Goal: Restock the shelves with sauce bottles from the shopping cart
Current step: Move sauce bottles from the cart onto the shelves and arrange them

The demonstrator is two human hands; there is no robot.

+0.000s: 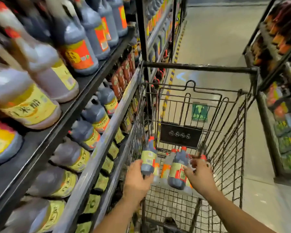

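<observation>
Bottle [148, 161], dark with a yellow label, stands upright down in the basket by the left wall, the left hand [137, 179] wrapped round its lower body. The right hand [200, 174] lies against a second bottle [177, 173], fingers curled at its side and at loose wrap; whether it truly grips I cannot tell. My judgement of the risks: a low hold on a tall bottle could let it tip or slip on the lift, its neck could knock the cart [198, 68] rim, and torn wrap on the pack [165, 169] might snag and pull neighbours over. The shelves [91, 86] at left look tightly filled, so a careless push could topple a row. The basket bottom is open wire mesh. The floor [217, 39] is pale, smooth and glossy, with another rack [279, 111] at right.
</observation>
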